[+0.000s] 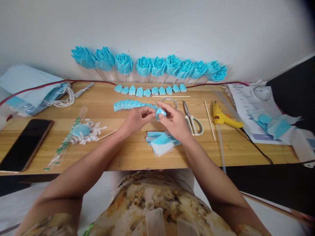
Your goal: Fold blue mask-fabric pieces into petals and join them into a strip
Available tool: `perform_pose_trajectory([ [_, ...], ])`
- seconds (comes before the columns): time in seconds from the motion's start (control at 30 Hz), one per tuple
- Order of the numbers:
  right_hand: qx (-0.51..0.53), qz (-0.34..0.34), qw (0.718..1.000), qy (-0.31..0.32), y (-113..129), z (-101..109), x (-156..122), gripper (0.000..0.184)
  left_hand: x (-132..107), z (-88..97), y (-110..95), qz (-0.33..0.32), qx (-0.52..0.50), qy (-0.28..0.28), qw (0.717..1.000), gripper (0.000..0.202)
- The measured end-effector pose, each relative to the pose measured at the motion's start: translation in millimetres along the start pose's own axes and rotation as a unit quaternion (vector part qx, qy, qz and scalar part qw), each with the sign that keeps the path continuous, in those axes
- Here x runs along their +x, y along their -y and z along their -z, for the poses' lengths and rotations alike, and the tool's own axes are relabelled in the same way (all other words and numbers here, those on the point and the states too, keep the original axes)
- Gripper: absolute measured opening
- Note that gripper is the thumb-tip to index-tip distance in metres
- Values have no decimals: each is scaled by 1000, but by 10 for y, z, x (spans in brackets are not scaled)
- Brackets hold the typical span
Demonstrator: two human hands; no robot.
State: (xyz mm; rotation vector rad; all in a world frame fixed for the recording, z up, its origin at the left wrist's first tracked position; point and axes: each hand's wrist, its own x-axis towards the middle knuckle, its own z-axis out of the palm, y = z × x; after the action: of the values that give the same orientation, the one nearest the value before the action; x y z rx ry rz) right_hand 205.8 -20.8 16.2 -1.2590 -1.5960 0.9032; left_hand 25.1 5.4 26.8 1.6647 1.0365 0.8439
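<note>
My left hand (136, 120) and my right hand (174, 121) meet above the middle of the wooden table (118, 154), fingers pinched together on a small folded blue paper piece (160, 113). Just below them lies a loose stack of blue and white paper squares (159, 141). Behind my hands runs a row of overlapping folded blue petals (130, 104), and further back a second row of separate folded petals (150, 90). Finished blue paper flowers on sticks (147, 65) lean against the wall.
Scissors (193, 118), a tape ring (169, 100), thin wooden sticks (209, 119) and a yellow glue gun (225, 118) lie right of my hands. A phone (26, 143), paper scraps (87, 131), a plastic sleeve (66, 139) and a pack of face masks (34, 91) lie left.
</note>
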Motion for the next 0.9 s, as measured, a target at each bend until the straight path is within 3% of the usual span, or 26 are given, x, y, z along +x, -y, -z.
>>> perform_pose_trajectory([
  [0.37,0,-17,1000,-3,61,26,-2,46,6,12,-22,15,-41,12,999,20],
  [0.6,-13,-28,999,-24,68,48,8,45,23,24,8,22,-91,-16,995,31],
  [0.9,-20,-20,1000,-12,86,40,1,45,-15,-26,30,-31,29,-61,997,19],
])
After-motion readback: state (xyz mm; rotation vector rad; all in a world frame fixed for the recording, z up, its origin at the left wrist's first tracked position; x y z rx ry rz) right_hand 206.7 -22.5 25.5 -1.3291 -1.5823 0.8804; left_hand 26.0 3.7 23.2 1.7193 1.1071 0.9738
